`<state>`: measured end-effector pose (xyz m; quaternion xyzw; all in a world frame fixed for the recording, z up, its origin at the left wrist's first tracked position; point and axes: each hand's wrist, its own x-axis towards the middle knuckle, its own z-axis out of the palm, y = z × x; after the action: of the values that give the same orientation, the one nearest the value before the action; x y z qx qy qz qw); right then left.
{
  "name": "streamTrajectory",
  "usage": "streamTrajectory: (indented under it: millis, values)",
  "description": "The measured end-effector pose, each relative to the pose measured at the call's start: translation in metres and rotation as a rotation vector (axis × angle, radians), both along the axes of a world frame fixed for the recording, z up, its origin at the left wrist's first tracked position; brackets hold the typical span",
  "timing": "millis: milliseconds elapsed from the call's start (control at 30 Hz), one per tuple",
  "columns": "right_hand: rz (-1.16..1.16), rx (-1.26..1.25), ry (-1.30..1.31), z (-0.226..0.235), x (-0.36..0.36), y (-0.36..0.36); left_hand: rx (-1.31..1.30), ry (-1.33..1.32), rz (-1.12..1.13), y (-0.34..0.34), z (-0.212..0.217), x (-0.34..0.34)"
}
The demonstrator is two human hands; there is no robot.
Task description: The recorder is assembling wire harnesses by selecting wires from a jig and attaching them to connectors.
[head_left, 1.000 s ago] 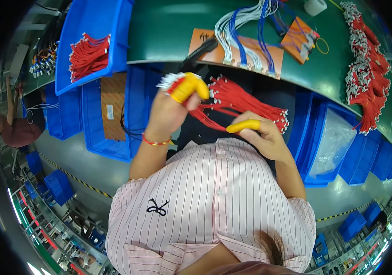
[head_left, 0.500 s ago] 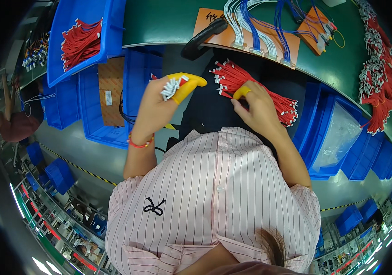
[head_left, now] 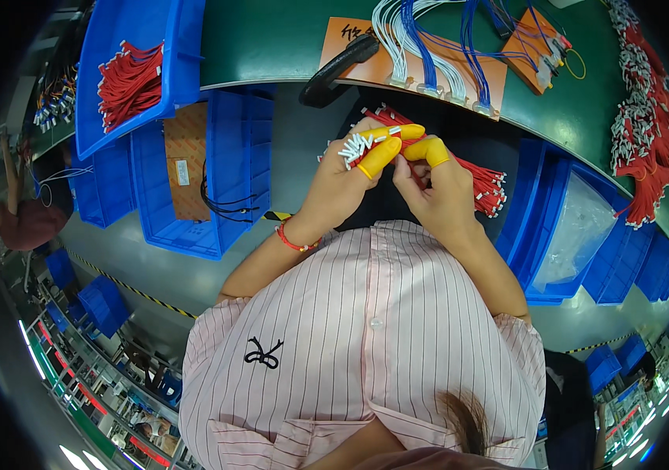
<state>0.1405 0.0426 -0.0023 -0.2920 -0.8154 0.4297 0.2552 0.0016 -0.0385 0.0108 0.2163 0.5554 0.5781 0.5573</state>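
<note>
Holding a small fan of red wires with white connector ends, the left hand [head_left: 340, 182] keeps them pinched between a yellow finger cot [head_left: 380, 156] on the forefinger and the thumb, closed firmly round the stems so the white tips splay up and to the left. The right hand [head_left: 438, 188] sits just beside it, touching at the fingertips, its own yellow-capped finger curled in and pinching at the same wires; its fingers are narrow, closed on a strand or two, though exactly how many is too small to tell.

To do this well, it seems best to keep the left grip steady and let only the right fingertips work, drawing one wire at a time so the connectors stay level and do not tangle, and keeping the rubber caps flat on the insulation rather than on the white ends.

The held wires [head_left: 359, 145] lie between and just above both hands, in front of the chest. Behind the hands, the larger bundle of red wires [head_left: 483, 178] rests on a dark mat, reaching out to the right. Beyond it runs the green tabletop [head_left: 272, 39], with a blue bin [head_left: 185, 31] of more red wires well apart at upper left
</note>
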Motion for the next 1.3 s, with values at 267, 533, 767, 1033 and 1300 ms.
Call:
streamTrajectory:
  millis: [267, 533, 767, 1033, 1300]
  values:
    - [0.048, -1.076, 0.107, 0.012, 0.020, 0.017, 0.085, -0.170, 0.141, 0.021, -0.005, -0.007]
    - [-0.190, -1.172, 0.460, -0.006, 0.092, 0.056, 0.068, -0.048, 0.141, 0.032, -0.010, -0.011]
    - [-0.062, -1.184, 0.573, -0.005, 0.065, 0.036, 0.075, -0.009, 0.161, 0.037, -0.006, -0.009]
    - [-0.154, -1.056, 0.412, -0.005, 0.037, 0.036, 0.090, 0.036, 0.178, 0.039, -0.006, -0.006]
    - [-0.309, -1.013, 0.525, 0.000, 0.033, 0.047, 0.109, -0.078, 0.224, 0.044, -0.002, -0.002]
